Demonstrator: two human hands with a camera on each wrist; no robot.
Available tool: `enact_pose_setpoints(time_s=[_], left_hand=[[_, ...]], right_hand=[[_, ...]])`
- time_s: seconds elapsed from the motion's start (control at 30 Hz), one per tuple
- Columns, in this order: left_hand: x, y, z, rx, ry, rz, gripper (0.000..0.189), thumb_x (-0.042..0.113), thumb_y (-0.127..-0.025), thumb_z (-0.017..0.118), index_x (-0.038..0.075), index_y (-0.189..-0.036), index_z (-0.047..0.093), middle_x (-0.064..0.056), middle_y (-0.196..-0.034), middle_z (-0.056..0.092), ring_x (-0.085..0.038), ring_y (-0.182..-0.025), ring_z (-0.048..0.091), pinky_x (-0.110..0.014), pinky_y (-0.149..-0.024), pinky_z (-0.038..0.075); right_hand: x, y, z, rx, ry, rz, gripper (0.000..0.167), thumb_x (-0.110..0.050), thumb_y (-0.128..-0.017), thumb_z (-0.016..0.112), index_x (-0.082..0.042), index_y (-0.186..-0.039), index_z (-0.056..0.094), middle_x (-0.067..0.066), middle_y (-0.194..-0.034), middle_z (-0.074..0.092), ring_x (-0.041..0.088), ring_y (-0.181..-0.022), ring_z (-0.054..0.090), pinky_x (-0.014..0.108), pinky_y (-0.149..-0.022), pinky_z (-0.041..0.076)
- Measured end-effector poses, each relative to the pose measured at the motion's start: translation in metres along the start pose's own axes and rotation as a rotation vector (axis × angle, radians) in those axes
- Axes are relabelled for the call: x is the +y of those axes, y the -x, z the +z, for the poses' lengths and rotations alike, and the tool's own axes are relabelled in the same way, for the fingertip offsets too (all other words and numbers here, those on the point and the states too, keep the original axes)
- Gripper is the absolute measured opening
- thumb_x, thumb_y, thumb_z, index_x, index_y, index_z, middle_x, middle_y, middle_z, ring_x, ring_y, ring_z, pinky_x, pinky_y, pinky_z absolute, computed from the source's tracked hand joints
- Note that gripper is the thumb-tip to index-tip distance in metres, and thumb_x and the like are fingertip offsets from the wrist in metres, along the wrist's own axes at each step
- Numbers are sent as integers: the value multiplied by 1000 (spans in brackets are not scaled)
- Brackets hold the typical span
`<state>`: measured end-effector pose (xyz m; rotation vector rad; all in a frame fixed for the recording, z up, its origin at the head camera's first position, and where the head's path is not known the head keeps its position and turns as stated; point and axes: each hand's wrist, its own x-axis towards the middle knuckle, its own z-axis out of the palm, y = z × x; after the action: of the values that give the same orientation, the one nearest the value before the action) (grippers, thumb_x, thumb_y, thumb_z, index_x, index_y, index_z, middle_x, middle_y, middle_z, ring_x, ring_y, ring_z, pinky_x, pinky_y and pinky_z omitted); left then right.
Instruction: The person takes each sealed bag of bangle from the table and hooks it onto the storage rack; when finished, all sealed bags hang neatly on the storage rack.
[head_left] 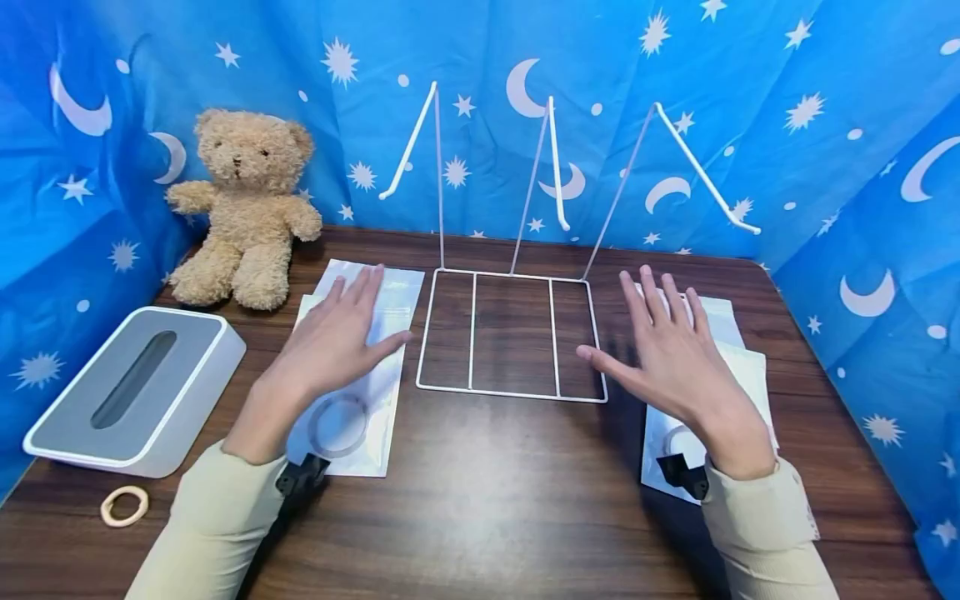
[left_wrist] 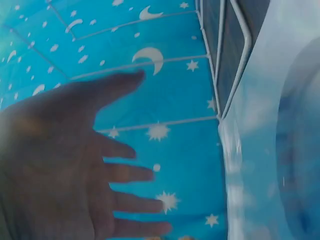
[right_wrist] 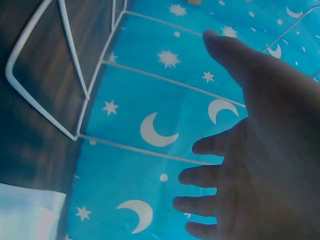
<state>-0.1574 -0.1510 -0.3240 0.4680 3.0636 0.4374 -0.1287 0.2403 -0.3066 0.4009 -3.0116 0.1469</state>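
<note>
My left hand (head_left: 330,342) is held over white plastic pouches (head_left: 375,425) on the left, fingers straight and thumb out to the side. Through the nearer pouch a round ring shape shows. On the other side my right hand (head_left: 675,358) hovers over more white pouches (head_left: 746,375), its fingers spread and holding nothing. Between the hands stands a white wire rack (head_left: 513,393) with a rectangular base and three upright arms that bend forward at the top. Both the left hand (left_wrist: 75,165) and the right hand (right_wrist: 250,150) appear empty in the wrist views.
A teddy bear (head_left: 247,200) sits at the back left. Before it stands a grey and white tissue box (head_left: 187,392) with a slot in its top. A small beige ring (head_left: 124,507) lies near the left front. Blue star-and-moon cloth (head_left: 480,50) hangs behind the wooden table (head_left: 480,500).
</note>
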Motion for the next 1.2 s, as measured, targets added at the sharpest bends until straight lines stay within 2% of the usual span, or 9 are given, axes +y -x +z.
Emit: enact_pose_setpoints(time_s=[0.1, 0.2, 0.27, 0.37, 0.5, 0.67, 0.83, 1.03, 1.2], left_hand=[[-12, 10, -1, 12, 37, -83, 77, 52, -94, 58, -6, -140, 38, -28, -131, 49, -45, -117, 50, -59, -87, 46], [-24, 21, 2, -20, 44, -203, 66, 45, -92, 65, -11, -119, 44, -28, -103, 52, -43, -91, 55, -53, -66, 48], [-33, 27, 4, -74, 35, -287, 73, 46, -90, 67, -16, -118, 41, -35, -103, 48, -49, -94, 51, -57, -69, 47], [-40, 31, 8, -152, 21, -381, 91, 48, -88, 69, -23, -128, 30, -46, -116, 40, -59, -109, 41, -65, -83, 41], [-44, 29, 12, -199, 0, -423, 97, 49, -87, 70, -24, -133, 26, -49, -121, 35, -61, -114, 35, -67, -91, 37], [-47, 30, 14, -191, -8, -415, 96, 51, -86, 71, -23, -131, 30, -45, -119, 37, -59, -113, 37, -66, -88, 38], [-46, 31, 14, -156, -26, -383, 90, 50, -83, 74, -21, -126, 37, -40, -114, 43, -55, -108, 43, -65, -81, 41], [-53, 30, 13, -48, 84, -311, 44, 28, -84, 78, -1, -104, 52, -36, -108, 39, -51, -91, 49, -56, -69, 42], [-65, 28, 7, 57, 241, -244, 18, 8, -86, 72, 6, -102, 63, -29, -107, 49, -42, -90, 49, -52, -73, 39]], right_hand=[[-2, 4, 7, -82, -19, -17, 109, -76, -86, 47, -6, -158, 5, 25, -160, 7, 44, -145, 5, 59, -115, 0], [-2, 11, 16, -184, -58, -22, 110, -74, -86, 49, -3, -157, 6, 28, -159, 7, 45, -144, 8, 61, -113, 6], [-3, 13, 23, -229, -77, -21, 109, -73, -87, 51, -2, -157, 7, 29, -158, 8, 46, -144, 10, 62, -113, 8], [-3, 13, 33, -237, -82, -18, 105, -67, -89, 54, 0, -156, 10, 29, -157, 11, 44, -144, 11, 61, -113, 11], [-3, 13, 46, -212, -85, -19, 98, -58, -92, 58, 4, -155, 14, 30, -156, 16, 44, -144, 15, 61, -113, 14], [2, 16, 61, -175, -117, -26, 93, -52, -94, 60, 7, -153, 19, 31, -154, 21, 45, -142, 20, 60, -112, 19], [10, 19, 72, -166, -181, -33, 95, -55, -94, 58, 8, -152, 18, 29, -155, 21, 43, -143, 19, 58, -113, 18], [16, 18, 79, -148, -245, -56, 98, -62, -92, 54, 5, -153, 18, 26, -157, 21, 40, -144, 18, 57, -113, 17], [19, 18, 81, -138, -265, -57, 98, -64, -91, 54, 0, -155, 17, 22, -158, 21, 38, -145, 17, 57, -113, 16]])
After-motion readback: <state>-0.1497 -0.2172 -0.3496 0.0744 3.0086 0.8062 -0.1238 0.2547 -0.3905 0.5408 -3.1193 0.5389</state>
